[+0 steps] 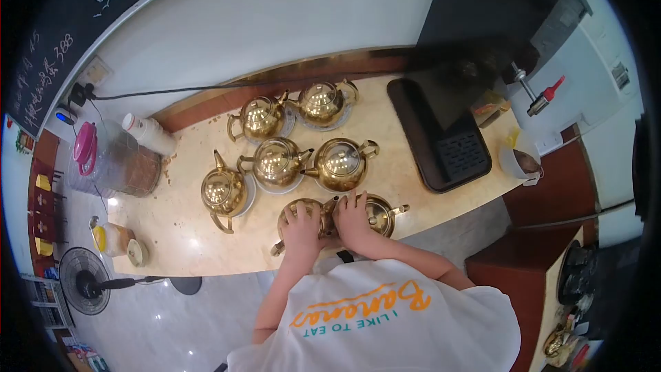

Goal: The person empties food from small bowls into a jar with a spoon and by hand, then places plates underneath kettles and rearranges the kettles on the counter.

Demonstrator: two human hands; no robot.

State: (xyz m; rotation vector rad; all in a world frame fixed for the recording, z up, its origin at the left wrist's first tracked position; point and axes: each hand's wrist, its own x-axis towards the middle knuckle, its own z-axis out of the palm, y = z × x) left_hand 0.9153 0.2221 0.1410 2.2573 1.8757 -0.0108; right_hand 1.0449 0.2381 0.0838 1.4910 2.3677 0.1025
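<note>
Two brass teapots stand side by side at the near edge of the counter. My left hand (301, 233) is closed over the top of the left teapot (283, 214), its fingers draped over the lid area and hiding most of it. My right hand (353, 226) grips the left side of the right teapot (379, 227), whose lid knob and right-hand handle show. Between the hands, a dark-tipped spout is partly visible. Behind them are more brass teapots: a left one (224, 191), a middle one (277, 163) and a right one (341, 164), several on white saucers.
Two further teapots stand at the back, one left (261, 118) and one right (321, 103). A black drip tray (441, 134) lies to the right, beside a white cup (518, 162). Left are a pink-lidded jar (131, 162), a white bottle (149, 133) and a yellow-lidded jar (116, 240).
</note>
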